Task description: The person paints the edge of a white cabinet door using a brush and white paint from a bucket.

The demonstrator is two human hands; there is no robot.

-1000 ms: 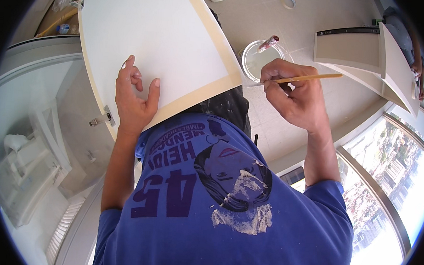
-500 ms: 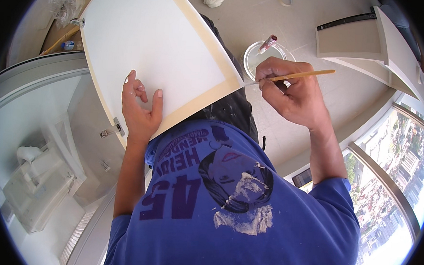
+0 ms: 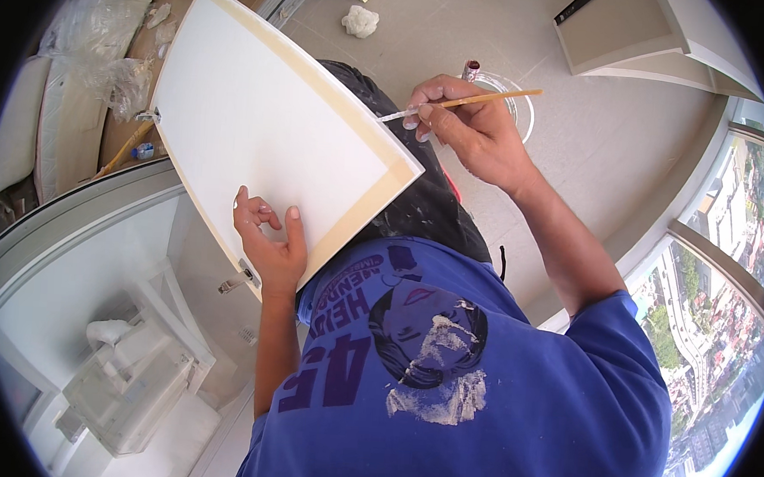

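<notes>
My lap, in dark trousers [image 3: 409,212], carries the tan-bordered white panel [image 3: 263,124]. Beyond my knees, the grey floor [image 3: 606,168] holds a crumpled white wad [image 3: 360,21], a partly hidden round white-rimmed container [image 3: 532,117] and a pale cabinet piece [image 3: 621,39].

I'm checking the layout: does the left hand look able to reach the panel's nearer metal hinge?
Probably yes: the left hand looks empty, and the nearer hinge sits right beside it, with nothing visible between them.

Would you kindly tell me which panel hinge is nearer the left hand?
The lower hinge, beside the left hand; the upper hinge is farther up the panel.
</notes>
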